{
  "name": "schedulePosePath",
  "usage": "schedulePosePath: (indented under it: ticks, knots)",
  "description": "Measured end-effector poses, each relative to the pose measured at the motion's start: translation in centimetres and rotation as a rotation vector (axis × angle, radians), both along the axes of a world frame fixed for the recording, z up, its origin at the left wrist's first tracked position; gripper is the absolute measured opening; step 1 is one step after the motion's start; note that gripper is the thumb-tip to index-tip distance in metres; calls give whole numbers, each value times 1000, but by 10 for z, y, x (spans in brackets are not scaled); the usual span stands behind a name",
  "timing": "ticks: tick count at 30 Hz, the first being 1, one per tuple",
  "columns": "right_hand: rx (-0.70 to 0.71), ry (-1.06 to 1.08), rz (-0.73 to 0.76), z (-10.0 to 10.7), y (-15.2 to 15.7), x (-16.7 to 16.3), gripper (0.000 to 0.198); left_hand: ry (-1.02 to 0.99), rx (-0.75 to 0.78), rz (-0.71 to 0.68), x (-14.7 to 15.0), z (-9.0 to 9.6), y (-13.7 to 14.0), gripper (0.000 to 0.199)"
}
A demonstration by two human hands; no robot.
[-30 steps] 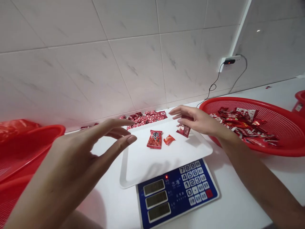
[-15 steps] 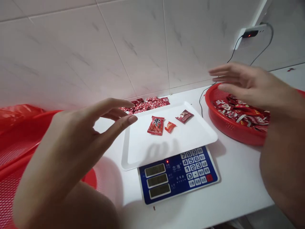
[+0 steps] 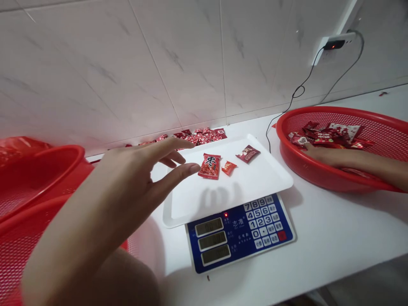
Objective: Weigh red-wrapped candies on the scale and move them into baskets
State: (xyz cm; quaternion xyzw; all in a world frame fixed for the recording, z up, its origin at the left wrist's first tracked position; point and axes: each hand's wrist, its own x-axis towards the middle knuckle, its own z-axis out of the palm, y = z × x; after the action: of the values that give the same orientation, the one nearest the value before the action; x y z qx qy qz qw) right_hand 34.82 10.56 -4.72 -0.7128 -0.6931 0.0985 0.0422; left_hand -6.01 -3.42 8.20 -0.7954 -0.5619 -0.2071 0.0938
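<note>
My left hand (image 3: 153, 170) hovers over the left side of a white tray (image 3: 181, 212), thumb and fingers apart with nothing between them. On the tray lie a red packet with a black character (image 3: 209, 166), a small orange-red wrapped piece (image 3: 228, 168) and a dark red packet (image 3: 247, 154). The tray rests on a blue digital scale (image 3: 240, 229) with keys and three displays. My right hand (image 3: 321, 155) reaches down into a red mesh basket (image 3: 318, 182) among red wrapped packets (image 3: 325, 135); its fingers are buried and cannot be seen.
Behind the tray, more small red packets (image 3: 204, 137) lie along the tiled wall. Red mesh baskets (image 3: 41, 178) stand at the left under my forearm. A black cable (image 3: 295, 95) runs from a wall socket (image 3: 331, 44) down to the white table (image 3: 318, 238).
My right hand has dropped from above the right basket into its packets. My left hand has shifted slightly right over the tray, still open. The pieces on the tray lie as before.
</note>
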Motion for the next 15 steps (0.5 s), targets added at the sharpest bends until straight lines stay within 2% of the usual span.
schedulePosePath:
  ticks: [3,6,9,13,15]
  knots:
    - [-140,102,167,13,-6,-14,44,-51,-69,6,3,-1,1,35]
    - [-187,143,313,35,-14,-22,35,-89,-131,13,2,-2,2,38]
    - [-71,159,302,64,-18,-22,23,-101,-139,3,0,-4,3,41]
    - [255,307,12,108,-28,-34,2,-119,-127,-20,2,-3,5,38]
    - [412,562,20,121,-37,-53,18,-203,-123,-35,8,-3,8,36]
